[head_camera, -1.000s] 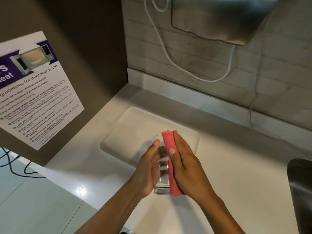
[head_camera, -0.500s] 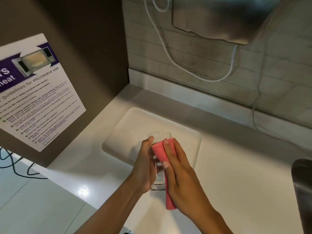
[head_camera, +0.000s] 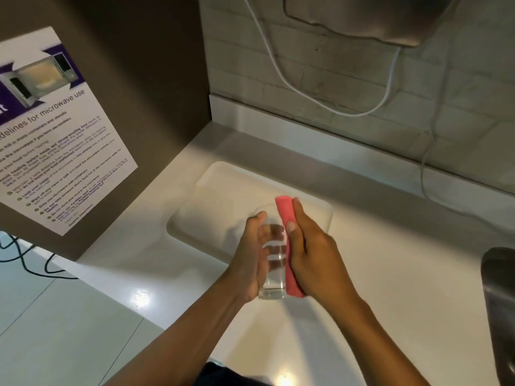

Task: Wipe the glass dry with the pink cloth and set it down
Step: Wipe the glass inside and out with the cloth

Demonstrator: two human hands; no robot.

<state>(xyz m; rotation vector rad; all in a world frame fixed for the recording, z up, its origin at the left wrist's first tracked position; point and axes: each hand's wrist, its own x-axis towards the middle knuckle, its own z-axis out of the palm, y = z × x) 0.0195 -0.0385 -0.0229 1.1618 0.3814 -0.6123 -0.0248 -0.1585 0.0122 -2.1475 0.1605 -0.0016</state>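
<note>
A clear drinking glass (head_camera: 274,285) is held upright above the white counter, over the near edge of a shallow white tray (head_camera: 223,196). My left hand (head_camera: 250,260) wraps the glass from its left side, and its fingers show through the glass wall. My right hand (head_camera: 315,254) presses a folded pink cloth (head_camera: 287,215) flat against the right side of the glass. The cloth runs from above the rim down to the base. The far side of the glass is hidden by the cloth and fingers.
A brown panel with a microwave-use poster (head_camera: 55,140) stands at the left. A metal appliance (head_camera: 370,18) hangs on the tiled wall above, with a white cable (head_camera: 306,96) looping below it. A dark metal object (head_camera: 498,302) sits at the right edge. Black cables (head_camera: 25,257) lie at lower left.
The pink cloth has slid back up the glass, from hanging below the base half a second ago to reaching above the rim. My left hand still holds the glass.
</note>
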